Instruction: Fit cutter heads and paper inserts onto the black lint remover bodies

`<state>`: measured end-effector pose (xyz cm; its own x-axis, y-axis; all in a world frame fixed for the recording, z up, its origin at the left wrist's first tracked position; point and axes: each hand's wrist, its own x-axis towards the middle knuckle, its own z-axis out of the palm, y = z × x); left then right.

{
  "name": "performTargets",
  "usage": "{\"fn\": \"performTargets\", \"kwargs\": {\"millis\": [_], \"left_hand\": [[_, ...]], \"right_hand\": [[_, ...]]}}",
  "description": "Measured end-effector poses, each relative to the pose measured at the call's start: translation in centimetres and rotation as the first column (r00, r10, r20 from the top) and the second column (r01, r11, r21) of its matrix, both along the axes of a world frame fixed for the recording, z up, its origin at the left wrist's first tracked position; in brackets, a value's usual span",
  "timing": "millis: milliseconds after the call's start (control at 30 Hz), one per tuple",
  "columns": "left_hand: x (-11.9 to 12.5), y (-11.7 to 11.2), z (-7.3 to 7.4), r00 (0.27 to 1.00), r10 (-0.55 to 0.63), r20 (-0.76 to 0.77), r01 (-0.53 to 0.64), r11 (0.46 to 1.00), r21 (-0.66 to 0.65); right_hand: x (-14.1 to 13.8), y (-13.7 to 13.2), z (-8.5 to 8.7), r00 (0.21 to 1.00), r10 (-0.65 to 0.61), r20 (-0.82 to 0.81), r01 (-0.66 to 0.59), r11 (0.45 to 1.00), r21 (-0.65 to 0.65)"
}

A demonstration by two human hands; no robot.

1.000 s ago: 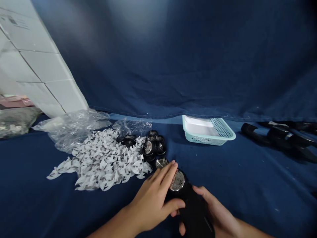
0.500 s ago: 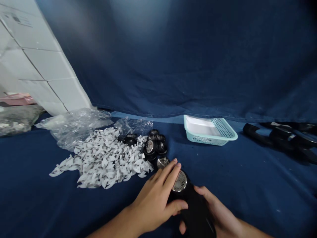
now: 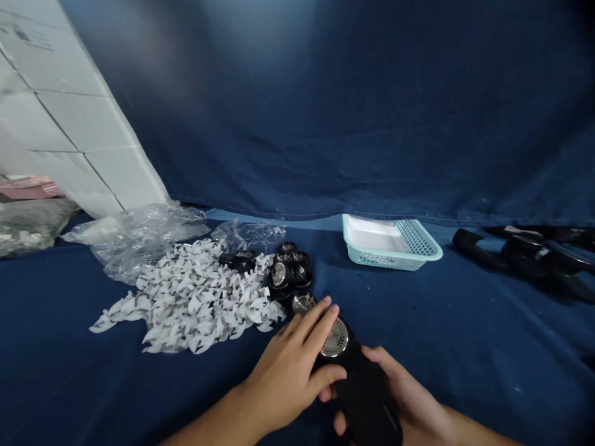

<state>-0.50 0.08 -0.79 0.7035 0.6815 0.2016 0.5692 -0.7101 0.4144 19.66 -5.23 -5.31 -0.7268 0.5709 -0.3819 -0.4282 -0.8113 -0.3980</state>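
Observation:
A black fabric shaver [image 3: 365, 396] with a round perforated metal head lies tilted between my hands at the bottom middle. My right hand [image 3: 404, 390] is wrapped around its body, thumb along the top edge. From the other side, my left hand [image 3: 292, 378] grips the head end, its fingers lying over part of the metal mesh and its thumb against the black housing. Just beyond those fingertips is a loose black head cap with metal mesh [image 3: 303, 303], partly covered by my left hand. More black caps [image 3: 286, 272] are clustered behind it.
A heap of small white plastic pieces [image 3: 199, 303] spreads on the left, with crumpled clear plastic bags [image 3: 139, 235] behind. A light-blue basket [image 3: 395, 257] stands at the back. Several black shaver bodies [image 3: 520, 260] lie at the right. A dark blue curtain [image 3: 325, 124] hangs behind.
The whole view has shifted slightly, so things sit a little farther left. My left thumb has moved slightly up along the shaver; both hands keep their hold.

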Motion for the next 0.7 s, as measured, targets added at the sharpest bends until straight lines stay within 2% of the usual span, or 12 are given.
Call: {"fn": "performTargets", "kwargs": {"millis": [267,467,700], "left_hand": [[-0.03,0.33,-0.31,0.999,-0.016,0.03,0.014,0.999,0.049],[-0.02,0.07,-0.19,0.999,0.0,0.045,-0.004,0.996,0.089],[-0.19,-0.01,-0.63,0.996,-0.041,0.075,0.029,0.988,0.153]], "right_hand": [[0.02,0.06,-0.04,0.999,-0.023,-0.042,0.024,0.999,0.033],[-0.01,-0.05,0.28,1.0,-0.005,-0.02,0.005,1.0,0.008],[-0.03,-0.18,0.58,0.999,-0.009,0.034,0.01,1.0,-0.026]]}}
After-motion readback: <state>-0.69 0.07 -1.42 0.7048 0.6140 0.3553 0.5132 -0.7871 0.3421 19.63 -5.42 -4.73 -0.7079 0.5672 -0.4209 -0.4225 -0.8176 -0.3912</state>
